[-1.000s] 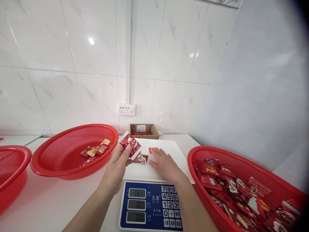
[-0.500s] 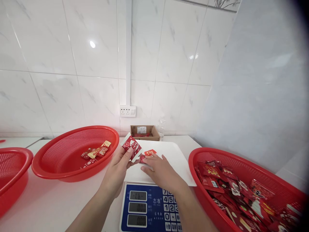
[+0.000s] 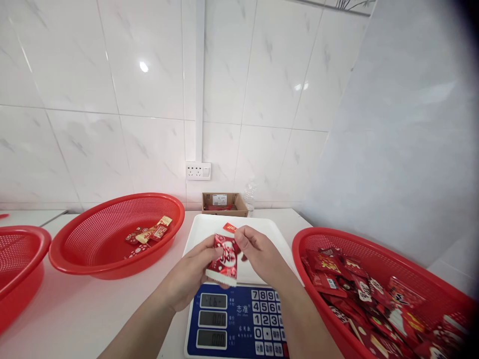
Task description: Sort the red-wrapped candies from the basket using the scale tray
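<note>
My left hand (image 3: 194, 271) holds a red and white packet (image 3: 225, 257) by its left side, over the front of the scale's white pan (image 3: 258, 269). My right hand (image 3: 258, 252) is closed at the packet's upper right corner, with its fingertips pinched; something small and dark red shows at them, too hidden to name. Behind the hands, a small orange-red packet (image 3: 229, 228) lies on the pan, partly covered by my right hand. The scale's blue panel (image 3: 243, 319) with its displays and keys is below my hands.
On the right stands a red basket (image 3: 337, 234) full of red packets. A red basket (image 3: 90, 219) with several packets is at the left, beside another red basket (image 3: 22, 234). A cardboard box (image 3: 224, 214) and a clear bottle (image 3: 250, 194) stand by the wall.
The packet in my left hand has come lower and nearer, and is turned differently. My right hand has risen off the pan and closed beside the packet.
</note>
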`<action>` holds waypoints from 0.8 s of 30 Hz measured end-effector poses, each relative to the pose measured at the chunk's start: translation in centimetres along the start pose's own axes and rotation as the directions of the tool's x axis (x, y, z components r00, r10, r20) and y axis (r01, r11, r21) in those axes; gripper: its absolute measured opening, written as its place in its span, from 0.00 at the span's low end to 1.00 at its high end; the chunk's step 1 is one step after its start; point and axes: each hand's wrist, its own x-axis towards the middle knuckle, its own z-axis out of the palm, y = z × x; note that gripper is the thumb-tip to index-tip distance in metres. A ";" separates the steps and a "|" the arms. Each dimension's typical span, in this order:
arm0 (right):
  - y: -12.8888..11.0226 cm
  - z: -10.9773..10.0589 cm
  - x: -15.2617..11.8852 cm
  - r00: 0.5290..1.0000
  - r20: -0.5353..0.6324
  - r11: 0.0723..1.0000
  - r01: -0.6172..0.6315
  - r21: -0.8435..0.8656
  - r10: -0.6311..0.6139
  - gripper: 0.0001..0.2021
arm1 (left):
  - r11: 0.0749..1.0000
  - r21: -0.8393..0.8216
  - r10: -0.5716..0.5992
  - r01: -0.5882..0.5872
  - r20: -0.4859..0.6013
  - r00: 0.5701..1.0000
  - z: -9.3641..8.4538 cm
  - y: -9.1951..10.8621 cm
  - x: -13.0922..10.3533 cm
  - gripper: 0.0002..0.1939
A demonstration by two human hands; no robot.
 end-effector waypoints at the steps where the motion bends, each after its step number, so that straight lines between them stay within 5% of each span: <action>1: -0.3 0.0 -0.2 1.000 0.027 1.000 -0.004 0.004 0.004 0.21 | 0.999 0.019 -0.030 0.030 0.039 0.999 0.1 0.0 -0.2 0.11; 6: -0.8 0.0 -0.7 0.999 0.038 0.997 -0.020 -0.069 0.023 0.21 | 0.996 0.088 -0.018 0.014 0.039 0.999 0.4 -0.2 -0.2 0.09; 14: -1.3 0.1 -0.8 0.968 -0.246 0.999 0.033 -0.032 -0.040 0.22 | 0.952 0.263 0.173 -0.156 -0.042 0.984 0.0 -0.8 0.7 0.19; 24: -1.7 1.3 -1.3 0.925 -0.357 0.992 0.116 -0.057 -0.129 0.23 | 0.913 0.273 0.373 -0.304 -0.251 0.893 0.1 -0.9 -0.3 0.18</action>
